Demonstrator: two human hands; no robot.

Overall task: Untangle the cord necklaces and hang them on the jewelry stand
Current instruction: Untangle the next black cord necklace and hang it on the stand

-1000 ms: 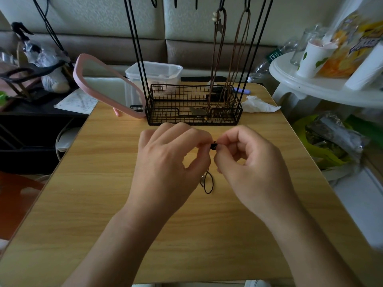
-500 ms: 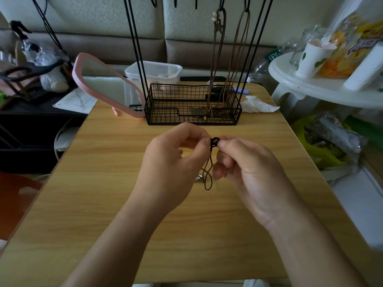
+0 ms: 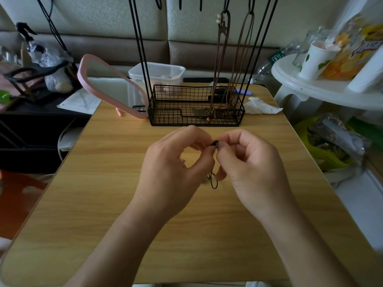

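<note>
Over the middle of the wooden table (image 3: pixel 103 204), my left hand (image 3: pixel 172 166) and my right hand (image 3: pixel 250 164) meet fingertip to fingertip. Both pinch a thin black cord necklace (image 3: pixel 213 182) at a small dark bead or knot between the thumbs. A short loop of the cord hangs below my fingers, just above the table; the rest is hidden by my hands. Behind them stands the black wire jewelry stand (image 3: pixel 196 104) with a basket base and tall rods. Two brown cord necklaces (image 3: pixel 222 59) hang from its top into the basket.
A pink-framed mirror (image 3: pixel 107 88) leans left of the stand, with a clear plastic box (image 3: pixel 157 73) behind it. A crumpled tissue (image 3: pixel 261 106) lies at the table's back right. A white side table (image 3: pixel 323 88) with a cup and snack bag stands to the right.
My hands have stayed close together at the bead, shifting slightly. The cord loop under my fingers now hangs shorter and straighter than a second ago.
</note>
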